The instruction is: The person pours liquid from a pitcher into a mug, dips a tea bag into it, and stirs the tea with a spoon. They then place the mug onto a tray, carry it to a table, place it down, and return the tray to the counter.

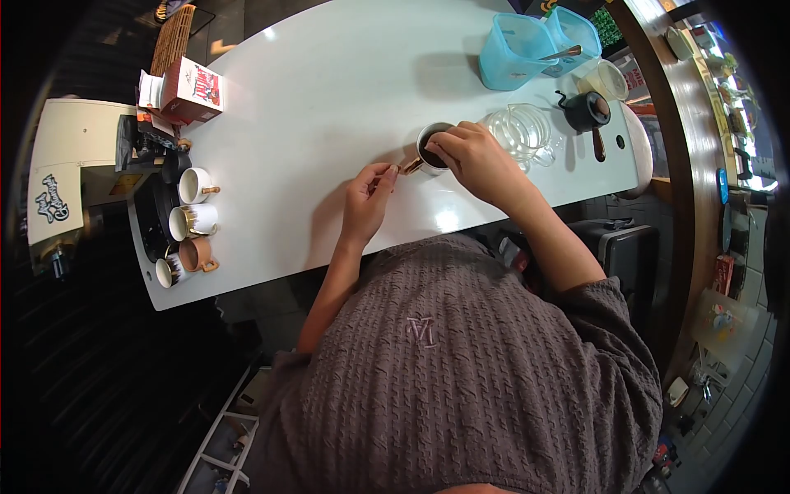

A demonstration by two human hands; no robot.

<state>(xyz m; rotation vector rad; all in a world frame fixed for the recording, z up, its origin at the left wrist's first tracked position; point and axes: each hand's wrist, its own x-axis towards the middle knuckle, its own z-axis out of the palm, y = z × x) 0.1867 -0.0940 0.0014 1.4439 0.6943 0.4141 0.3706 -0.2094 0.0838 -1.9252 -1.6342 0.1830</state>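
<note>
A cup (422, 137) with a pale rim and dark contents stands on the white table in front of me. Its brownish handle (412, 166) points to the left and toward me. My left hand (372, 198) pinches the end of that handle between thumb and fingers. Over the cup's mouth is my right hand (471, 156), fingers drawn together and dipping toward the inside. What these fingers hold, if anything, is hidden. Just right of the right hand sits a clear glass pitcher (520, 132).
A black gooseneck kettle (586, 112) and light blue bins (517, 51) occupy the table's right end. On the left are several mugs (196, 186), a black tray (156, 216) and a red and white box (194, 90). The white table (329, 74) has its near edge against my body.
</note>
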